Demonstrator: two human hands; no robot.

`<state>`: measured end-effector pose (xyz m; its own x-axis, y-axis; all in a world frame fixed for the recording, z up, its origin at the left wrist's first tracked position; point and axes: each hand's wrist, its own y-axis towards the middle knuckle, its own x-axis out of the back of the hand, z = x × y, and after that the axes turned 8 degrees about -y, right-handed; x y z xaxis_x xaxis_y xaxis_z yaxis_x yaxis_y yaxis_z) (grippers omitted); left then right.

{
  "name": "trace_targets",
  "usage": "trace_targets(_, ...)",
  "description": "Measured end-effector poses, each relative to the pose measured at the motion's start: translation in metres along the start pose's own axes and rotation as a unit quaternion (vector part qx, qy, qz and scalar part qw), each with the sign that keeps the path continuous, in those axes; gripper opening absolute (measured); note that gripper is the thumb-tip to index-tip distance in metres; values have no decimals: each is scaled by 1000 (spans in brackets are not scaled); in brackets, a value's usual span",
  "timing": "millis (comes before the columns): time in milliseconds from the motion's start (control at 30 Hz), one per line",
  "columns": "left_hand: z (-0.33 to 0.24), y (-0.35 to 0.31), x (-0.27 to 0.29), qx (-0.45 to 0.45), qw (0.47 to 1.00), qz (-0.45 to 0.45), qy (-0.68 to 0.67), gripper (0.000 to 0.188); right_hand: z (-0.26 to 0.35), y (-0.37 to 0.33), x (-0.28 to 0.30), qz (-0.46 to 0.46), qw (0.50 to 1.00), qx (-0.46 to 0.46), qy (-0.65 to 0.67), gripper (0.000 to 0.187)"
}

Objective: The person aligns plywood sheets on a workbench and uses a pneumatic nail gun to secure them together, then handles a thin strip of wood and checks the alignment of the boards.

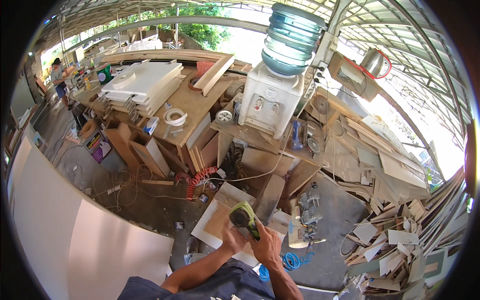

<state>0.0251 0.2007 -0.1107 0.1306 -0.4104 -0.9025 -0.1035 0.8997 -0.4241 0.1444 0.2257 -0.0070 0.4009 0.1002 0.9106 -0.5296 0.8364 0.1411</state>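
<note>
In front of my body I hold a small green-and-black hand tool (243, 218) with a dark round part on its face; its exact kind is hard to make out. My left hand (233, 238) is closed at its lower left side. The fingers of my right hand (267, 245) wrap round its right edge. Both forearms come up from the lower edge. Below and beyond the tool lies a white-edged board (207, 220) with a brown middle, apart from my hands.
A large pale panel (100, 245) fills the left. Ahead stand a workbench (195, 117) with stacked white panels (142, 82) and a water dispenser (272, 97). An air compressor (305, 220), blue coiled hose (295, 261), red hose (200, 177) and wood offcuts (395, 240) lie about. A person (59, 80) stands far left.
</note>
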Motion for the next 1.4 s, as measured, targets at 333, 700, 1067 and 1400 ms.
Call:
trace_targets(333,-304,179,-22,-504,525,-118,676,48,31,2,-42,-51,957,-282,49,39)
trace_targets(700,-428,266,-88,-371,41,-115,921,53,65,-67,-72,-207,828,-502,138,15)
trace_targets(1067,-490,261,-100,-437,198,-298,825,41,83,-78,-93,-263,775,-526,230,11)
trace_targets(1400,-506,264,-110,-330,248,-294,862,29,84,-77,-81,-239,807,-518,153,12)
